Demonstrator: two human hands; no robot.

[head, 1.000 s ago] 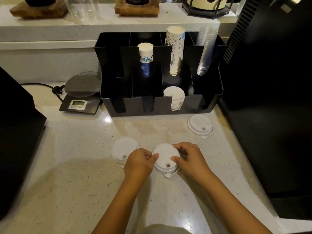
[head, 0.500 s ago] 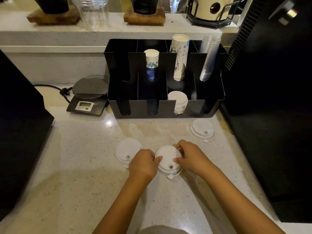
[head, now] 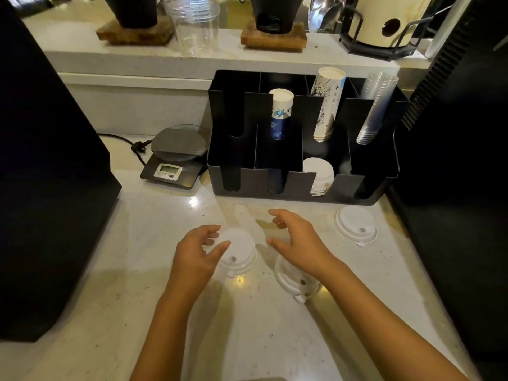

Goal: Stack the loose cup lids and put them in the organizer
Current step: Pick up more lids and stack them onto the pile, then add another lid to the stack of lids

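Left hand (head: 193, 255) hovered over left white cup lid (head: 238, 254), fingers spread wide, gripping nothing; thumb and fingertips overlapped the lid's left edge, contact unclear. Right hand (head: 299, 243) hung open too, fingers wide and curled, empty, above far edge of middle lid (head: 295, 281). Third lid (head: 356, 225) lay flat, far right on speckled counter (head: 110, 270), just in front of black organizer (head: 302, 185). All three lids loose, apart from each other, unstacked. Seen in organizer: short blue-print paper cups (head: 280, 114), tall printed paper cups (head: 327, 105), clear plastic cups (head: 375, 105), white lid stack (head: 319, 174) in near slot. Digital scale (head: 176, 158) left of organizer.
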